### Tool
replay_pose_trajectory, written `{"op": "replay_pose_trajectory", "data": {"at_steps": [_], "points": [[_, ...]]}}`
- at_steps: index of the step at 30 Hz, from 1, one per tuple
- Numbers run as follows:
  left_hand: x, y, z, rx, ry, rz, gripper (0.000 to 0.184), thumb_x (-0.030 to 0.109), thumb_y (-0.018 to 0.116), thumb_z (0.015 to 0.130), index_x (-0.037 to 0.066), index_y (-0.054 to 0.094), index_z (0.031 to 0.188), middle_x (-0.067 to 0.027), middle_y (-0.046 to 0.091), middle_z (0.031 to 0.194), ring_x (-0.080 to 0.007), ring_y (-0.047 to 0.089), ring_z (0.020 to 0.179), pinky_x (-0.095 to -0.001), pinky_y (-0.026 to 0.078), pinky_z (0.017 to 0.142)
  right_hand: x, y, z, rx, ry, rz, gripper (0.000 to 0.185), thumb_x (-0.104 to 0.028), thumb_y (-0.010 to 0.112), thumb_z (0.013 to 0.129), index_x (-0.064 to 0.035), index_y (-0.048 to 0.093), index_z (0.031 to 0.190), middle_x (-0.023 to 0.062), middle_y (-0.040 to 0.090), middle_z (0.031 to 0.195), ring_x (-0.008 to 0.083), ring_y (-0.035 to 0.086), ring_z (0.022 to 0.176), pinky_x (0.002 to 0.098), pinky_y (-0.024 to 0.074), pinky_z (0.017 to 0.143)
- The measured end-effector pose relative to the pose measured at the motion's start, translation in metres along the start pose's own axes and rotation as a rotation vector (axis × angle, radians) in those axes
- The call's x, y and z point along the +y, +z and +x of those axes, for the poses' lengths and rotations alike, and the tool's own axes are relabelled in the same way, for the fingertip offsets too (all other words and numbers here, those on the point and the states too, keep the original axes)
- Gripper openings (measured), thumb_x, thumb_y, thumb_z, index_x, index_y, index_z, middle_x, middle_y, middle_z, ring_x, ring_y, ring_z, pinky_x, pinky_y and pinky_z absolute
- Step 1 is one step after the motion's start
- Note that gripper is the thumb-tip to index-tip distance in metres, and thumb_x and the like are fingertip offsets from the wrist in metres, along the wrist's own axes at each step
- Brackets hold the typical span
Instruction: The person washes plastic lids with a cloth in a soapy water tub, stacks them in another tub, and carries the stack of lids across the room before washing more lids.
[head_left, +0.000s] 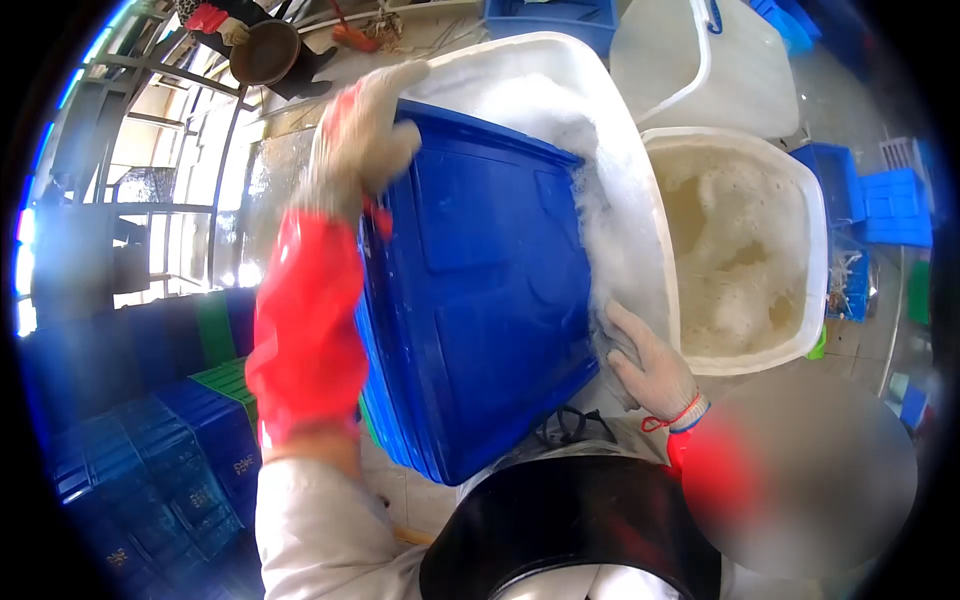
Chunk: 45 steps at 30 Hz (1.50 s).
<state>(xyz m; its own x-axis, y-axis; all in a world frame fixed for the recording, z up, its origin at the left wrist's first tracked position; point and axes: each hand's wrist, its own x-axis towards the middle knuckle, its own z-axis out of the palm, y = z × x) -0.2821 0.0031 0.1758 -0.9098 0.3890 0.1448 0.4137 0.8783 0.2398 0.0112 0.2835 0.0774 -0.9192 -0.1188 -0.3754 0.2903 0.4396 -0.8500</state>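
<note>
Several stacked blue plastic lids or shallow crates (490,270) stand tilted, partly in a white tub (655,230) of foamy water. At their upper left edge is my left hand (365,135), in a pale glove with a red sleeve; it is blurred, and its grip on the edge is unclear. My right hand (650,370), also gloved, is beside the lower right edge of the blue plastic, thumb and fingers apart, with a grey cloth-like thing (612,350) beneath or against it.
A second white tub (815,270) of murky water stands to the right. Blue crates (150,480) are stacked at lower left. Another person (225,30) with a round basin (265,52) is at upper left.
</note>
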Motion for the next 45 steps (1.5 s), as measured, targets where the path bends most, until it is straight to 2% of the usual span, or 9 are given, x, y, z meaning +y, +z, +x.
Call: {"op": "replay_pose_trajectory", "data": {"at_steps": [8,12,16,18,23,28,33,36,45], "points": [[0.070,-0.030,0.020,0.031,0.177,-0.647,0.074,-0.010,0.057,0.072,0.005,0.057,0.144,-0.0143,0.067,0.133,-0.0269,0.063,0.124,-0.0346,0.051,0.102,-0.005,-0.020,0.001,0.022,-0.037,0.127,0.054,-0.010,0.059,0.097,-0.0057,0.047,0.150,0.0197,0.055,0.148,0.0332,0.054,0.138,0.0378,0.0436,0.113],[0.069,-0.029,-0.057,0.061,-0.305,-1.012,0.063,0.012,0.067,0.092,-0.002,0.045,0.150,-0.0162,0.064,0.128,-0.0187,0.063,0.113,-0.0325,0.051,0.101,-0.082,-0.014,0.036,-0.366,-0.044,0.798,0.055,-0.010,0.060,0.099,-0.0053,0.044,0.151,0.0052,0.063,0.079,0.0134,0.062,0.062,0.0326,0.0516,0.059],[0.020,-0.009,-0.096,0.106,-0.467,-0.850,0.048,0.016,0.058,0.102,-0.001,0.051,0.146,-0.0137,0.063,0.131,-0.0227,0.064,0.116,-0.0370,0.053,0.101,-0.152,0.074,0.073,-0.045,-0.976,0.706,0.060,-0.013,0.066,0.097,-0.0037,0.044,0.151,0.0203,0.064,0.134,0.0307,0.063,0.125,0.0396,0.0514,0.101],[0.027,-0.008,-0.086,0.104,-0.510,-1.005,0.046,0.018,0.061,0.101,-0.001,0.055,0.141,-0.0127,0.065,0.125,-0.0214,0.065,0.111,-0.0368,0.054,0.098,-0.153,0.094,0.100,0.141,-1.076,0.435,0.054,-0.016,0.066,0.094,-0.0038,0.051,0.144,0.0159,0.069,0.121,0.0322,0.071,0.100,0.0392,0.0575,0.087],[0.028,0.007,-0.072,0.102,-0.478,-1.057,0.041,0.023,0.065,0.098,-0.001,0.063,0.132,-0.0101,0.069,0.112,-0.0175,0.065,0.101,-0.0336,0.054,0.090,-0.015,0.057,0.224,0.599,-0.710,-0.705,0.036,-0.023,0.058,0.095,-0.0044,0.067,0.123,0.0140,0.066,0.132,0.0273,0.069,0.109,0.0361,0.0561,0.092],[-0.010,0.050,-0.036,0.197,-0.221,-0.856,0.045,0.034,0.067,0.096,0.002,0.067,0.127,-0.0116,0.069,0.112,-0.0203,0.067,0.096,-0.0346,0.054,0.085,0.084,0.080,0.111,0.267,-0.001,0.003,0.049,-0.019,0.054,0.101,0.0022,0.050,0.145,0.0222,0.056,0.146,0.0327,0.054,0.135,0.0374,0.0409,0.114],[0.007,0.033,-0.019,0.017,-0.318,-1.006,0.050,0.033,0.064,0.097,-0.001,0.062,0.134,-0.0191,0.071,0.118,-0.0225,0.072,0.099,-0.0326,0.061,0.079,-0.065,0.094,0.050,0.087,-0.643,-0.149,0.057,-0.024,0.072,0.081,-0.0065,0.061,0.134,0.0126,0.068,0.084,0.0320,0.068,0.074,0.0435,0.0545,0.066],[0.004,0.026,-0.025,0.088,-0.067,-0.357,0.041,0.031,0.058,0.101,0.004,0.066,0.130,-0.0202,0.070,0.125,-0.0307,0.070,0.110,-0.0400,0.056,0.096,-0.113,0.090,0.088,0.058,-0.814,-0.091,0.051,-0.027,0.075,0.077,-0.0089,0.064,0.123,0.0148,0.067,0.095,0.0336,0.067,0.088,0.0460,0.0529,0.077],[0.001,0.040,-0.027,0.119,-0.233,-0.935,0.037,0.021,0.063,0.097,0.000,0.064,0.127,-0.0183,0.070,0.117,-0.0307,0.068,0.105,-0.0375,0.053,0.095,-0.040,0.022,0.294,0.364,-0.387,0.037,0.036,-0.031,0.059,0.099,-0.0049,0.071,0.120,0.0162,0.072,0.110,0.0286,0.069,0.105,0.0358,0.0522,0.094]]}}
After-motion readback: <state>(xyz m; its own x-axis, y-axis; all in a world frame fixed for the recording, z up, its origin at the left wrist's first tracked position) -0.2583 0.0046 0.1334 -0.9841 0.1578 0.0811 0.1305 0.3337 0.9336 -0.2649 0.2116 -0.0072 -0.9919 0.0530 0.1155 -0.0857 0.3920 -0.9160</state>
